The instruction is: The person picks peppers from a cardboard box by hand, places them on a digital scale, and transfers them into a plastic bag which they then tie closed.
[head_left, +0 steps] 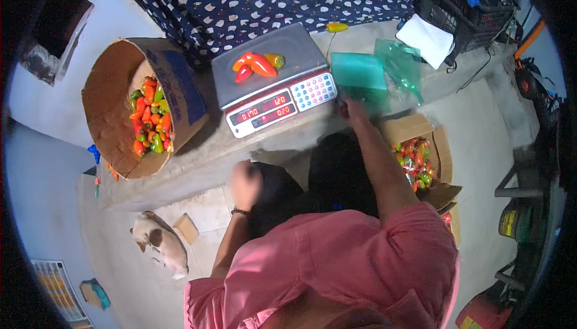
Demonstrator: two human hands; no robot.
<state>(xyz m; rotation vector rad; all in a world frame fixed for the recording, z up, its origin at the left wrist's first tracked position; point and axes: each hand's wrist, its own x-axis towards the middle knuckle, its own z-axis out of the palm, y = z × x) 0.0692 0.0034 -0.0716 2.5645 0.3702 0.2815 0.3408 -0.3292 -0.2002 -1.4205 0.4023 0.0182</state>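
My left hand rests by my dark-clad knee, smeared by motion, so its fingers cannot be made out. Over by the right corner of the scale, my right hand reaches to the near edge of a stack of green plastic bags; its fingers are in shadow, and whether they grip a bag is unclear. On the scale's grey pan lie several peppers, red, orange and yellow-green. The scale's front panel has lit red digits and a keypad. A looser green bag lies right of the stack.
Left of the scale, a tipped cardboard box holds many small peppers. Another box at my right holds bagged peppers. One yellow pepper, white paper and black crates sit behind. A dog lies on the floor.
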